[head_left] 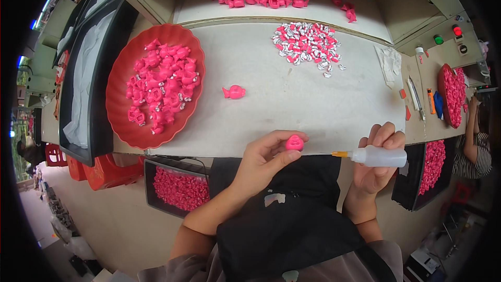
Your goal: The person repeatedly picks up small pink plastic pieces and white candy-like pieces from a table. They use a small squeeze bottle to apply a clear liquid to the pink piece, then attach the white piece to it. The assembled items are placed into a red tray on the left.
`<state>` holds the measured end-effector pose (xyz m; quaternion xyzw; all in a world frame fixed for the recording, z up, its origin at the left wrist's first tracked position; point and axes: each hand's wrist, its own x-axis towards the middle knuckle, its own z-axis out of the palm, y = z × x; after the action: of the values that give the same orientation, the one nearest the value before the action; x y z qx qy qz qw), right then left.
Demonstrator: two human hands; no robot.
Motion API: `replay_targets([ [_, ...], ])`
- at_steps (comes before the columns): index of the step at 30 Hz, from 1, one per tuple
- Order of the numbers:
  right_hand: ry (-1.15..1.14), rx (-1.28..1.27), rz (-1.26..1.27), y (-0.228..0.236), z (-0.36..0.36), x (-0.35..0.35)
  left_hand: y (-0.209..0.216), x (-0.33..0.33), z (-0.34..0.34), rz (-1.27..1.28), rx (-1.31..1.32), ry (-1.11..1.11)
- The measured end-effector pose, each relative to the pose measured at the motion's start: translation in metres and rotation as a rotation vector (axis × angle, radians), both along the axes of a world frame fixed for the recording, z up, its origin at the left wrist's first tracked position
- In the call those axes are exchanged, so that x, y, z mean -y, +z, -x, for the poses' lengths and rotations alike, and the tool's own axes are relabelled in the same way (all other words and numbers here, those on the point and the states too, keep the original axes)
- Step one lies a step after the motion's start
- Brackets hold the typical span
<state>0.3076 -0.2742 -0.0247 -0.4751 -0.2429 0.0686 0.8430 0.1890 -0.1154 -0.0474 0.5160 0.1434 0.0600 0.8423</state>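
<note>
Between the thumb and fingers of my left hand (266,157) is a small pink plastic figure (295,143), held over the table's front edge. My right hand (380,151) grips a translucent squeeze bottle (378,156) lying sideways, its orange-yellow nozzle tip pointing left at the figure with a gap between them. Farther back on the white table sheet (250,125) lies a single pink figure (234,92). A heap of small white and pink pieces (307,44) is spread at the back of the sheet.
At the left stands a red scalloped bowl (117,99) of pink figures. More figures lie on the shelf (209,13) behind. Below the table edge, a left bin (180,185) and a right bin (432,169) hold pink parts. Another person (472,149) sits at far right.
</note>
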Motion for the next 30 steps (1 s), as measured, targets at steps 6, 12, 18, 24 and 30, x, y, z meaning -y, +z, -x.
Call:
replay_targets([
  [6, -0.035, 0.466, 0.214, 0.004, 0.015, 0.003, -0.002, 0.004, 0.007, -0.161, 0.067, 0.081],
  [12, 0.016, 0.587, 0.312, 0.007, 0.019, 0.001, -0.002, 0.003, 0.008, -0.323, 0.121, 0.102],
  [18, -0.008, 0.705, 0.392, 0.004, 0.021, -0.001, -0.001, 0.003, 0.008, -0.367, 0.139, 0.103],
  [24, -0.025, 0.802, 0.482, 0.012, 0.023, 0.002, -0.002, 0.003, 0.005, -0.620, 0.177, 0.175],
  [30, 0.000, 0.748, 0.458, 0.011, 0.022, 0.002, -0.003, 0.004, 0.004, -0.631, 0.185, 0.177],
])
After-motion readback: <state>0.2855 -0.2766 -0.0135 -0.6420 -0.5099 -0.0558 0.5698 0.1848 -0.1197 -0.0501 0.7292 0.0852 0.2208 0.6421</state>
